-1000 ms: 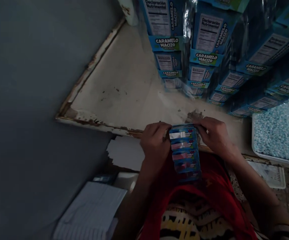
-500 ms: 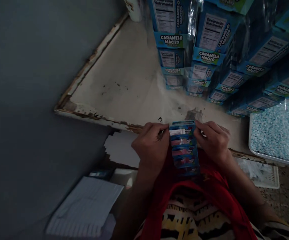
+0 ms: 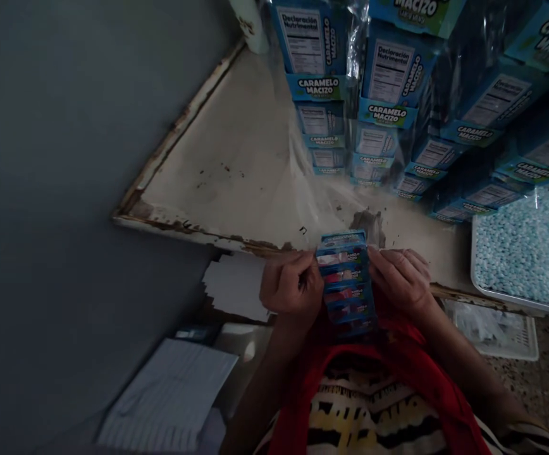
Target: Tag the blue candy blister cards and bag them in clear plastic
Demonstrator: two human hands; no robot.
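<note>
In the head view, a blue candy box point(image 3: 348, 294) with "Caramelo Macizo" lettering and a column of windowed sections hangs upright in front of my red apron point(image 3: 303, 379). Pinched at its upper left edge, my left hand point(image 3: 293, 284) has its fingers curled closed. On the opposite side, my right hand point(image 3: 400, 275) grips the upper right edge between thumb and fingers. The box's top face tilts slightly into view, while its lower end is dark against the apron. Whether it is one box or several joined small ones I cannot tell.
Stacks of plastic-wrapped blue candy boxes point(image 3: 388, 69) stand on the worn table point(image 3: 236, 145). A metal tray point(image 3: 474, 253) of pale blue candies lies to the right. Below are a white basket point(image 3: 533, 341) and white sheets point(image 3: 170, 392). A grey wall point(image 3: 56, 158) rises at left.
Both hands have come down a little with the box, and its top face shows more. The view has shifted slightly, with the table appearing lower and farther right.
</note>
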